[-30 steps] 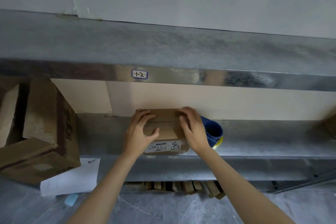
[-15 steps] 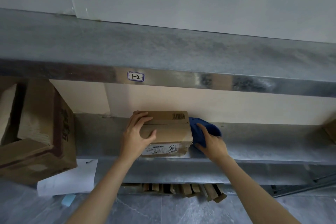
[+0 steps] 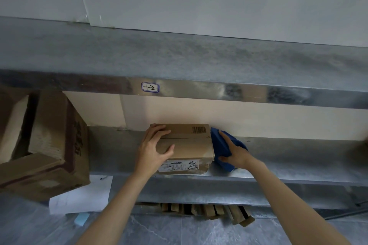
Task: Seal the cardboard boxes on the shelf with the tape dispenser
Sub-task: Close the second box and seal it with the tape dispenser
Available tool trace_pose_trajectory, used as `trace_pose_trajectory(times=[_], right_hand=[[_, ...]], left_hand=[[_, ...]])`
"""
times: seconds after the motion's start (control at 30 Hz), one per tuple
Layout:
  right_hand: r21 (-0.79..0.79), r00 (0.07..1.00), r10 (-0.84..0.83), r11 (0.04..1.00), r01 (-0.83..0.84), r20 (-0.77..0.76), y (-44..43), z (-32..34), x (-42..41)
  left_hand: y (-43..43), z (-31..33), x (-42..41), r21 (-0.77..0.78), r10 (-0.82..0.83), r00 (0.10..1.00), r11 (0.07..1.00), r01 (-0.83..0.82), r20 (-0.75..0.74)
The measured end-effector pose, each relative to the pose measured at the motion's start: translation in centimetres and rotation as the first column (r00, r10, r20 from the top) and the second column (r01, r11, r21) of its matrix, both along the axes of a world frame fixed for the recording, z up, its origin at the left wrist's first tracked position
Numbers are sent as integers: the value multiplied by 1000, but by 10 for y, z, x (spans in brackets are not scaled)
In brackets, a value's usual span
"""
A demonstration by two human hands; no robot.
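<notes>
Left hand [image 3: 154,150] is spread flat across the near-left corner of the small brown cardboard box [image 3: 189,145], fingers draped over the top and thumb out along the flap, which looks to me like it's there to keep the flaps pushed down and stop the box sliding on the slick grey metal shelf [image 3: 288,157]. The centre seam is bare cardboard, no tape on it yet. Right hand [image 3: 234,153] is wrapped around the blue plastic tape dispenser [image 3: 221,145], which sits just beside the box's right side, touching or nearly so, I can't quite tell. Fingers curl over its top and the thumb tucks underneath, so that's a proper grip, probably about to lift it. Makes sense keeping the dispenser parked right next to the box, barely any reach. A bigger open brown carton [image 3: 49,145] sits tilted well off to the left, and a handwritten label [image 3: 150,87] is stuck on the upper shelf edge.
</notes>
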State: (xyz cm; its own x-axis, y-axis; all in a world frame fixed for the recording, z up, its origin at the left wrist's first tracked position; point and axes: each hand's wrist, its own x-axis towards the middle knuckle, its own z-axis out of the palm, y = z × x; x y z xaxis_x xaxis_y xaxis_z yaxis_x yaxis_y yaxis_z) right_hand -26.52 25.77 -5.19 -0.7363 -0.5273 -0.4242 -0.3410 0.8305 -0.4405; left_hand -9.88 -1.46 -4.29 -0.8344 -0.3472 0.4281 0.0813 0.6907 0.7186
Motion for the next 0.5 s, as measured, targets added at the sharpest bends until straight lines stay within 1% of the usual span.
trace_pose_trajectory(times=[0.07, 0.17, 0.23, 0.3, 0.37, 0.5], right_hand=[[-14, 999, -34, 999, 34, -27, 3, 4, 3], [-112, 992, -111, 988, 104, -57, 11, 17, 7], [-169, 987, -133, 979, 117, -86, 17, 28, 13], [-190, 977, -147, 975, 117, -155, 20, 41, 19], [-201, 954, -154, 974, 103, -256, 21, 58, 26], [-254, 916, -122, 967, 23, -383, 11, 94, 38]], left_hand=[[0, 0, 0, 1, -3, 1000, 1000, 3, -1], [0, 1, 0, 20, -7, 1000, 1000, 7, 0], [-1, 1, -1, 34, -13, 1000, 999, 13, -2], [-2, -1, 0, 49, -13, 1000, 999, 13, -5], [-2, -1, 2, 74, -7, 1000, 997, 6, 10], [-2, 2, 4, 92, -11, 999, 996, 9, 31]])
